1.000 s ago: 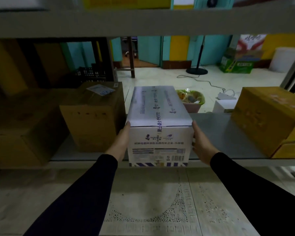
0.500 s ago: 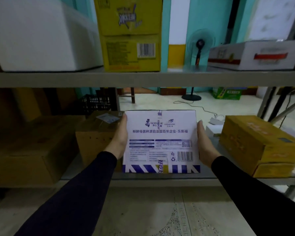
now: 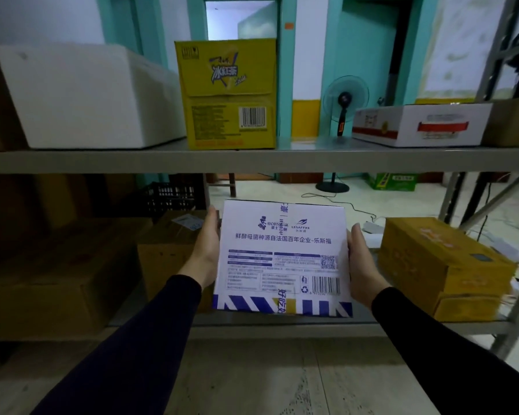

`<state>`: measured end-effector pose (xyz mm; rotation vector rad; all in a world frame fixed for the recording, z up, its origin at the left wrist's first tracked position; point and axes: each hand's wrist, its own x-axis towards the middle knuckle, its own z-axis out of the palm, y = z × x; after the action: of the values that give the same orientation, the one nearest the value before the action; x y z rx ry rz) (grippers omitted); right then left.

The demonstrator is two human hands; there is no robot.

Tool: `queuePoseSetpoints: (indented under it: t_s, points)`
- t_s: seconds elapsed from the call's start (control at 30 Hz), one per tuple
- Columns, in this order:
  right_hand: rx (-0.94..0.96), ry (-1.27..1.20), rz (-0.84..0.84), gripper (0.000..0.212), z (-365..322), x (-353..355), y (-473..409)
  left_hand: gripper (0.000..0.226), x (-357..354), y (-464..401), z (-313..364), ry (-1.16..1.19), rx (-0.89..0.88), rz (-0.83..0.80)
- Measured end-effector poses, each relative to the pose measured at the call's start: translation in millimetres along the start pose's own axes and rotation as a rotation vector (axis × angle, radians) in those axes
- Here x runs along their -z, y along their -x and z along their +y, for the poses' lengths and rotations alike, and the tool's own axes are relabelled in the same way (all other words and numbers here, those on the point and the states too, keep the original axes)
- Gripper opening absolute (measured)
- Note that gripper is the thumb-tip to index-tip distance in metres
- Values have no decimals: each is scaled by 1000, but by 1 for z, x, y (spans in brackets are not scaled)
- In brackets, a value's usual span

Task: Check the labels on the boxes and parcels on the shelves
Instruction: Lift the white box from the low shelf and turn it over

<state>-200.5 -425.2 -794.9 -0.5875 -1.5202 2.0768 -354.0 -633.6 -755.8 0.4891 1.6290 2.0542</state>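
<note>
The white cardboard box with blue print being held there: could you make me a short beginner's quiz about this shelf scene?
1. True or false: the white cardboard box with blue print is held between both hands.
2. What stands on the upper grey metal shelf between the white foam box and the flat white-and-red carton?
3. Which printed code sits at the held box's lower right: A) barcode B) red stamp?

Key:
1. True: left hand, right hand, one per side.
2. The tall yellow carton.
3. A.
</note>
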Motion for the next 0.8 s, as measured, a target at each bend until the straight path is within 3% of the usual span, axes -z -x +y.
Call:
queuePoseSetpoints:
  t_s: [0.17, 0.27, 0.37, 0.53, 0.67, 0.8]
  points:
    - [12, -174, 152, 64, 31, 24, 7, 71, 22, 10, -14, 73, 84, 193]
    - [-103, -144, 123, 70, 32, 25, 11, 54, 30, 15, -24, -40, 196, 70]
    - [-149, -85, 29, 62, 35, 26, 17, 38, 38, 22, -36, -162, 222, -27]
    - [-212, -49, -34, 65, 41, 31, 20, 33, 57, 34, -50, -105, 212, -41]
    - [-280, 5, -102, 57, 34, 23, 21, 53, 60, 36, -52, -112, 166, -159]
    - [-282, 193, -123, 39, 51, 24, 25, 37, 56, 37, -54, -58, 234, -192]
